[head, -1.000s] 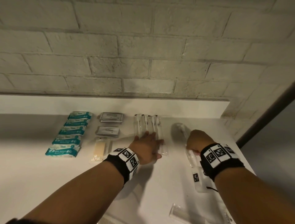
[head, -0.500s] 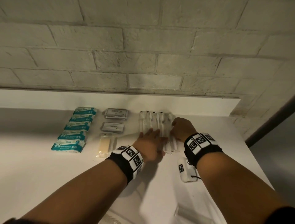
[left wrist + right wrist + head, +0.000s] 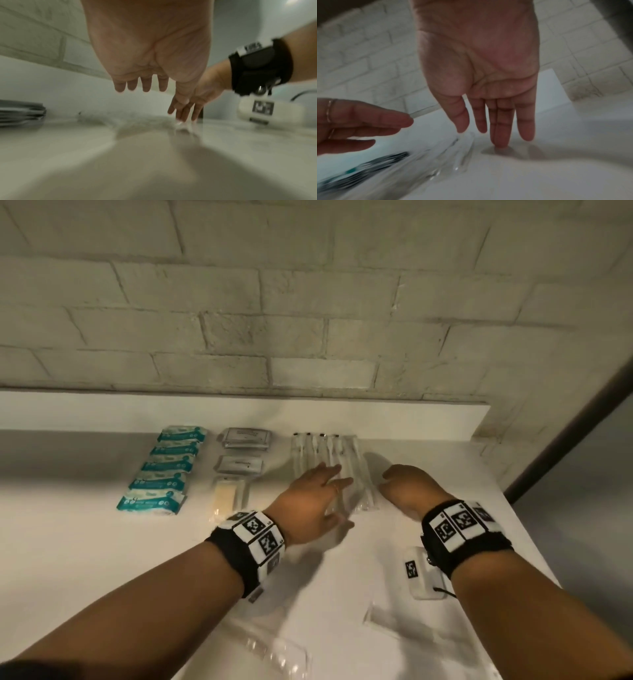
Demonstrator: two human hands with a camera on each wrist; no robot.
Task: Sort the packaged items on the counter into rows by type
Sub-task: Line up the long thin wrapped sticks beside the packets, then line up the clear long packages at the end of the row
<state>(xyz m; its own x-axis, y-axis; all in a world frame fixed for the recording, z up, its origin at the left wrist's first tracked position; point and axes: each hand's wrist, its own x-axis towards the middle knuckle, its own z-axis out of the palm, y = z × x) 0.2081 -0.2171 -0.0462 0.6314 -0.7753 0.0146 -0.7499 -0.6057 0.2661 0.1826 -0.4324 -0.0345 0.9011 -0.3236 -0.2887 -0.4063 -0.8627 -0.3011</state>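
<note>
On the white counter (image 3: 85, 559) several clear-wrapped toothbrush packs (image 3: 329, 460) lie side by side. My left hand (image 3: 318, 491) hovers over their near ends, fingers straight, holding nothing. My right hand (image 3: 404, 484) is just right of the row; in the right wrist view its straight fingertips (image 3: 500, 146) touch the counter beside the outermost pack (image 3: 462, 151). Left of the toothbrushes lie a column of teal packets (image 3: 164, 470), grey sachets (image 3: 245, 438) and a pale soap bar pack (image 3: 226, 498).
A brick wall (image 3: 308, 302) and a white ledge stand behind the items. Clear packs (image 3: 277, 655) lie near the front edge, another clear pack (image 3: 380, 618) below my right wrist. The counter's right edge drops off beside my right forearm.
My right hand brought a clear toothbrush pack leftwards to the row, set it down and let go, then drew back to the right. My left hand stayed over the row.
</note>
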